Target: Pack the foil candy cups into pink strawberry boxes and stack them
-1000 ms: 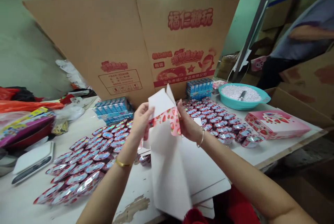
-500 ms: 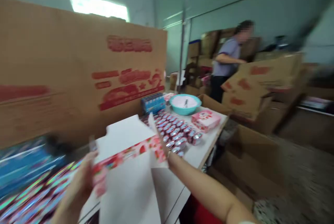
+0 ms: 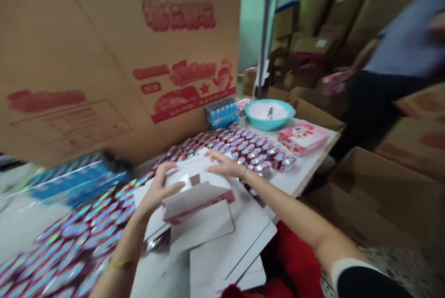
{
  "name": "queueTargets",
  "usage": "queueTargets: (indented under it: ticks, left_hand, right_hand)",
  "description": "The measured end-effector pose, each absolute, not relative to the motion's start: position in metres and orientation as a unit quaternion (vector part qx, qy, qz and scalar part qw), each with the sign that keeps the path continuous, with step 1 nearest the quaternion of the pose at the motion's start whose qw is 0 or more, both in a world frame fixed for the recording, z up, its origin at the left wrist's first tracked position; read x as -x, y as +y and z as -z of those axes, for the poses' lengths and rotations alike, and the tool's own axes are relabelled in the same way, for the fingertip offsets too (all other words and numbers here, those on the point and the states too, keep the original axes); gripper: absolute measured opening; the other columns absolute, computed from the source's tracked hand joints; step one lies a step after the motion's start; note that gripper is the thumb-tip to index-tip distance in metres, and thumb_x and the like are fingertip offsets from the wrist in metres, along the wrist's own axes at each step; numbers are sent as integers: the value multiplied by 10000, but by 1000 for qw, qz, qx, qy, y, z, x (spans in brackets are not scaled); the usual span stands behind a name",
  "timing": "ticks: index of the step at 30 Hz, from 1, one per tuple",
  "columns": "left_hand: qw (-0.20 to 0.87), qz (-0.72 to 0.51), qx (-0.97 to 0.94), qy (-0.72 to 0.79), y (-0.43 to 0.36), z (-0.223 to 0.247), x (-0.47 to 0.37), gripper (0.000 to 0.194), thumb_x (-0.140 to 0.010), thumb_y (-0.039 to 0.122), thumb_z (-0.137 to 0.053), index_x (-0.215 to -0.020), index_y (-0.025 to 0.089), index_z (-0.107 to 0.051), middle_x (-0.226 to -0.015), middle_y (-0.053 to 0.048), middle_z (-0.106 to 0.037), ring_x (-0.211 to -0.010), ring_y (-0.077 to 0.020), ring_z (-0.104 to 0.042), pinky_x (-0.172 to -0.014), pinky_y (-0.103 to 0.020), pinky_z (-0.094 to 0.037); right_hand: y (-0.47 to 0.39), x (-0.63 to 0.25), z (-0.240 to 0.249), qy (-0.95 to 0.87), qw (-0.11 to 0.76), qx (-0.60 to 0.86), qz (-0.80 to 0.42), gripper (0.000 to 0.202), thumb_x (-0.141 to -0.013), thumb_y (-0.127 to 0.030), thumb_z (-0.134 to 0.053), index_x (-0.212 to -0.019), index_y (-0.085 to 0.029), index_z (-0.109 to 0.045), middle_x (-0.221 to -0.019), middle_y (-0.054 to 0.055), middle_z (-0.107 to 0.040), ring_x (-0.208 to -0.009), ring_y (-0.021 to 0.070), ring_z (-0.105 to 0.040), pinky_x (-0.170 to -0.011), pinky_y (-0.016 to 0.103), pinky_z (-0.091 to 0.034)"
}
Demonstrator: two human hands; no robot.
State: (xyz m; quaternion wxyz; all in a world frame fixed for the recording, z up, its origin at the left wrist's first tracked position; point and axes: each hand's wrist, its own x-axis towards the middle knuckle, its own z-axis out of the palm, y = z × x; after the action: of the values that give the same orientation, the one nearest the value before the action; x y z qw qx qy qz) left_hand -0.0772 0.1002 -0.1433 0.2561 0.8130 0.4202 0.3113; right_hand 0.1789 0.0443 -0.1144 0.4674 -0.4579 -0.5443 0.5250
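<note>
A folding carton (image 3: 198,196), white inside with a pink printed side, stands in front of me with its flaps partly folded. My left hand (image 3: 160,191) grips its left end, thumb reaching over the white flap. On the far right edge, my right hand (image 3: 224,166) holds it with fingers curled over the top. Flat white carton blanks (image 3: 239,247) lie beneath and nearer to me. Rows of small sealed cups (image 3: 100,221) with shiny lids and dark red sides spread to the left and behind the carton.
A large printed cardboard box (image 3: 104,57) walls off the table's far side. Blue packs (image 3: 83,177) and another blue pack (image 3: 222,112) stand along it. A turquoise basin (image 3: 269,122) and a closed pink box (image 3: 304,138) sit back right. Open boxes (image 3: 385,196) and a co-worker (image 3: 403,43) are to the right.
The carton has been lowered onto the blanks, and its flaps are now folded inward. Both hands have moved closer together. My view has tilted down; the co-worker appears nearer, holding something pink.
</note>
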Motion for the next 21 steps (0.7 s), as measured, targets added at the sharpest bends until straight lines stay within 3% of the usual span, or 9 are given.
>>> queueTargets:
  ticks: [2, 4, 7, 10, 13, 15, 17, 19, 21]
  left_hand:
    - [218, -275, -825, 443, 75, 145, 92, 894, -697, 496, -771, -1458, 224, -390, -1544, -149, -388, -1431, -354, -352, -1177, -552, -295]
    - [159, -237, -835, 471, 55, 144, 86, 1083, -671, 466, -781, -1554, 212, -208, -1633, -171, -212, -1506, -408, -158, -1196, -620, -179]
    - [75, -178, -841, 506, 35, 140, 69, 1088, -709, 324, -733, -1585, 218, -97, -1664, -148, -103, -1520, -428, -10, -1183, -676, -92]
    - [35, -144, -852, 503, 29, 137, 64, 1061, -694, 219, -710, -1584, 207, -132, -1667, -133, -93, -1519, -422, 36, -1194, -659, -66]
    - [68, -187, -848, 491, 35, 142, 69, 1064, -733, 359, -729, -1586, 194, -115, -1665, -156, -72, -1522, -418, 4, -1197, -643, -115]
    - [107, -252, -824, 496, 41, 149, 72, 1073, -766, 503, -701, -1588, 188, -87, -1662, -179, -61, -1525, -407, -27, -1194, -635, -147]
    - [150, -310, -793, 503, 45, 155, 75, 1117, -749, 600, -693, -1586, 174, -88, -1656, -200, -66, -1527, -400, -31, -1200, -622, -143]
    - [205, -342, -769, 501, 46, 157, 80, 1168, -712, 658, -703, -1585, 168, -102, -1658, -201, -48, -1527, -395, -1, -1212, -604, -105]
    - [286, -358, -753, 473, 42, 153, 87, 1114, -752, 706, -632, -1590, 202, -98, -1669, -153, -14, -1531, -368, 19, -1227, -572, -76]
  right_hand:
    - [32, -179, 123, -646, 389, 493, -434, 576, -634, -335, -849, -1136, -194, -602, -1574, 88, -330, -1484, 269, -212, -1211, 387, -145]
    - [21, -173, 123, -738, 264, 546, -297, 929, -677, -420, -818, -1471, -207, -384, -1660, 125, -97, -1530, 297, -8, -1224, 486, -74]
    - [9, -153, 121, -772, 114, 608, -146, 1099, -728, -383, -760, -1592, -203, -105, -1664, 114, 58, -1512, 320, 159, -1205, 583, -19]
    - [6, -140, 120, -763, 65, 638, -80, 1141, -681, -234, -774, -1595, -177, -93, -1654, 125, 74, -1508, 345, 158, -1194, 614, 6]
    - [5, -150, 121, -768, 125, 615, -129, 1092, -763, -424, -756, -1596, -169, -98, -1656, 125, 48, -1514, 324, 142, -1205, 586, 10]
    - [-2, -165, 122, -779, 208, 546, -226, 1013, -850, -704, -548, -1598, -183, -105, -1662, 102, 35, -1517, 289, 140, -1219, 549, -29]
    - [-14, -178, 126, -783, 276, 463, -312, 1062, -807, -878, -359, -1599, -212, -119, -1666, 80, 21, -1517, 279, 137, -1221, 539, -58]
    - [-30, -183, 132, -773, 316, 430, -345, 1145, -726, -930, -406, -1598, -241, -129, -1667, 73, -3, -1518, 291, 130, -1219, 549, -27]
    - [-43, -178, 138, -731, 362, 460, -350, 1076, -772, -866, -472, -1595, -258, -140, -1669, 67, -36, -1523, 271, 120, -1223, 534, 15]
